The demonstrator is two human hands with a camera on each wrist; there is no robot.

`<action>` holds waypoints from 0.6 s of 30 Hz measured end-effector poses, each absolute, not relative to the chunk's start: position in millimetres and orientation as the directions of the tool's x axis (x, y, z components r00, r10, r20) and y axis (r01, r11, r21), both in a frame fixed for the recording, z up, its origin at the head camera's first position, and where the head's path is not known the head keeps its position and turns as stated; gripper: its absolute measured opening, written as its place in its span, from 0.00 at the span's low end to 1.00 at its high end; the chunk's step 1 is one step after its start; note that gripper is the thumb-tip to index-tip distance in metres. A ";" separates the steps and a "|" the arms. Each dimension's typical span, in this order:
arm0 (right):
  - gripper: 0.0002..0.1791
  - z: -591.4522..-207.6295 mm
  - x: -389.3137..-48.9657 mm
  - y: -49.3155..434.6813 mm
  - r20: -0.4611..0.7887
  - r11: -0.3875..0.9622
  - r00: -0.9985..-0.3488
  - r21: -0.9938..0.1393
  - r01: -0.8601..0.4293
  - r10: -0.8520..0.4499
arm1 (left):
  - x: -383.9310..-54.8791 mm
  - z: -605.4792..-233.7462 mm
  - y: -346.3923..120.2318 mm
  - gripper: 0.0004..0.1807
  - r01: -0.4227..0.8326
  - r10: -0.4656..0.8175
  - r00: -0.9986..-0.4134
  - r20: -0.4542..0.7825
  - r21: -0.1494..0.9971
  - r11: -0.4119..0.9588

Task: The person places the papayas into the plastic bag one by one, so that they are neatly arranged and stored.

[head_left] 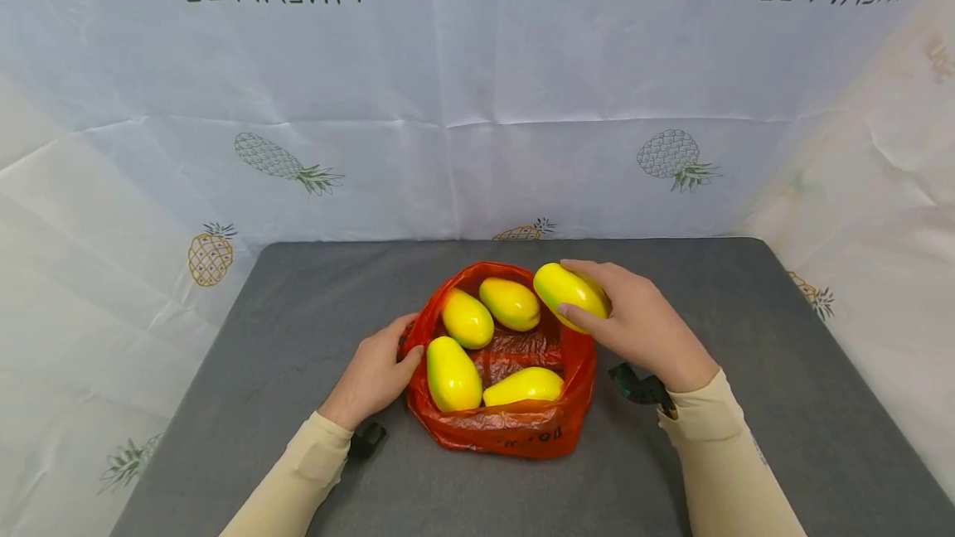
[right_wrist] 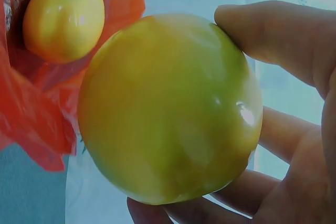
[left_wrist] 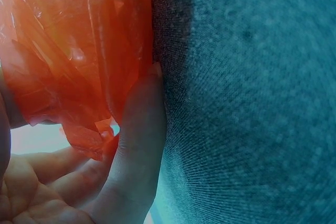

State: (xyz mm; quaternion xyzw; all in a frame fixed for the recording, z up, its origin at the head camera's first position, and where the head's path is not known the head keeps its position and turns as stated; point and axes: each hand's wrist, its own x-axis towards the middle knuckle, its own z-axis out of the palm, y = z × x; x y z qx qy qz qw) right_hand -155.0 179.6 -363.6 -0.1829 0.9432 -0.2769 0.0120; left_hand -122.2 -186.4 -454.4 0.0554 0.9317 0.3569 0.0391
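A red plastic bag (head_left: pixel 501 433) stands with its mouth wide open at the middle of the table. Several yellow mangoes (head_left: pixel 453 375) lie inside it along the walls. My left hand (head_left: pixel 376 371) grips the bag's left side, thumb at the rim and fingers outside; in the left wrist view, fingers curve around the thin red plastic (left_wrist: pixel 73 61). Above the bag's right rim, my right hand (head_left: pixel 634 317) holds another mango (head_left: pixel 567 295) between thumb and fingers. Seen from the right wrist, this held mango (right_wrist: pixel 170 111) is glossy yellow-green and hides part of the bag.
The grey table (head_left: pixel 321 305) extends around the bag on all sides. Behind it hangs a pale cloth (head_left: pixel 477 73) printed with pineapples and lettering, and more of this cloth flanks the table left and right.
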 end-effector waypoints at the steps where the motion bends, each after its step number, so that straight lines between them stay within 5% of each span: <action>1: 0.35 -364.5 -154.9 178.1 0.077 0.777 -0.931 -0.528 -0.342 -0.357 | -122.1 -454.3 -186.4 0.30 0.075 0.131 -0.991 -0.034 0.668 0.740; 18: 0.34 -379.9 -152.5 153.7 0.065 0.745 -0.890 -0.523 -0.415 -0.451 | -122.1 -455.8 -186.9 0.30 0.082 0.134 -0.991 -0.026 0.671 0.737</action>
